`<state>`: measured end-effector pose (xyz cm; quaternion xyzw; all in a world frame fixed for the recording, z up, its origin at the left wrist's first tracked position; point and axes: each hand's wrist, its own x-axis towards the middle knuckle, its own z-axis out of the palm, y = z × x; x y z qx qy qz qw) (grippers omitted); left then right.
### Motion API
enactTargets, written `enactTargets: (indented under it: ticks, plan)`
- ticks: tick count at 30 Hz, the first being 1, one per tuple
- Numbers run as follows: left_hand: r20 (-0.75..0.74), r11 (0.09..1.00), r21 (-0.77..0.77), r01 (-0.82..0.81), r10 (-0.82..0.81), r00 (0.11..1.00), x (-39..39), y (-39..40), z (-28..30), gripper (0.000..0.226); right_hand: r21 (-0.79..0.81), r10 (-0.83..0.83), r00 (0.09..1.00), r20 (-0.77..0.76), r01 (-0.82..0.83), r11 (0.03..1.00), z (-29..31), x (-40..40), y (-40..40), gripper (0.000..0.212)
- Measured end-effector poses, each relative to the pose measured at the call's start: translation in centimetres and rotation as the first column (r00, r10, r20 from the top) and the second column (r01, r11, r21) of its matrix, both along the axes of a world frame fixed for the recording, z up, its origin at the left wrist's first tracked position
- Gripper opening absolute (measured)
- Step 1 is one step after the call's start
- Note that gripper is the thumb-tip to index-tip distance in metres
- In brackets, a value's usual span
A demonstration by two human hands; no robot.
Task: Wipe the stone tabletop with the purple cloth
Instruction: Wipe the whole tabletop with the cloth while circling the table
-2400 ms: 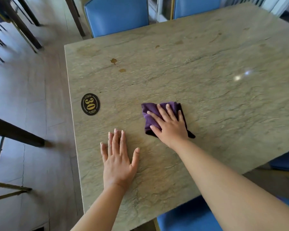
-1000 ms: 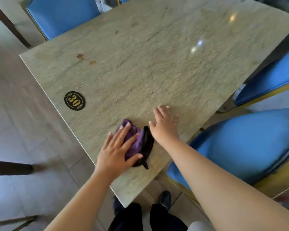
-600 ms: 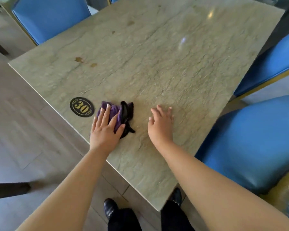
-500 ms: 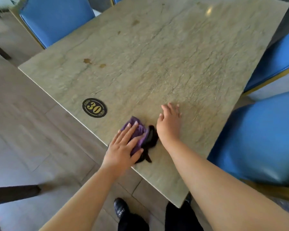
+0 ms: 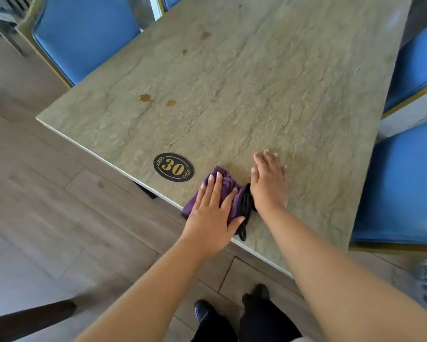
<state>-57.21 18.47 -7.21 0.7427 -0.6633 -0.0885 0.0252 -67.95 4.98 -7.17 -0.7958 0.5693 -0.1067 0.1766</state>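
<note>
My left hand (image 5: pixel 213 213) presses flat, fingers straight, on the crumpled purple cloth (image 5: pixel 226 187) at the near edge of the tabletop (image 5: pixel 269 95), just beside my flat right hand (image 5: pixel 269 183) at 3 o'clock, with wide bare stone toward 12 o'clock.

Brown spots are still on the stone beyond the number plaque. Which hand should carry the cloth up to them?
Left. The left hand lies flat on the purple cloth; the right hand rests on bare tabletop.
</note>
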Motion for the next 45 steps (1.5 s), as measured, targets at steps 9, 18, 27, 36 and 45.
enactTargets:
  ticks: [9, 18, 27, 36, 45]
  plan:
    - [0.070, 0.992, -0.035, -0.123, 0.125, 0.990, 5.1, -5.6, -1.0, 0.070, -0.054, -0.013, 0.991, -0.132, 0.006, 0.999, -0.5, 0.9, -0.1, 0.049]
    - [0.011, 0.930, 0.131, -0.343, 0.345, 0.939, 11.0, -12.2, 0.3, 0.066, 0.003, -0.011, 0.970, -0.243, 0.012, 1.000, -0.4, 1.3, -0.1, 0.052]
    - [0.042, 0.943, 0.070, 0.326, -0.330, 0.943, 13.1, -11.0, 0.3, 0.066, 0.045, -0.090, 0.987, -0.133, 0.097, 0.994, 0.6, 5.0, -2.5, 0.052]
    - [-0.021, 0.989, 0.096, -0.108, 0.110, 0.994, 22.8, -22.2, 0.7, 0.065, 0.010, -0.166, 0.958, -0.234, 0.173, 0.985, 0.4, 13.7, -9.4, 0.054]
    - [0.031, 0.959, 0.027, 0.281, -0.281, 0.959, 21.1, -18.2, -0.1, 0.063, 0.004, -0.198, 0.944, -0.262, 0.206, 0.979, 0.4, 14.3, -9.5, 0.063]
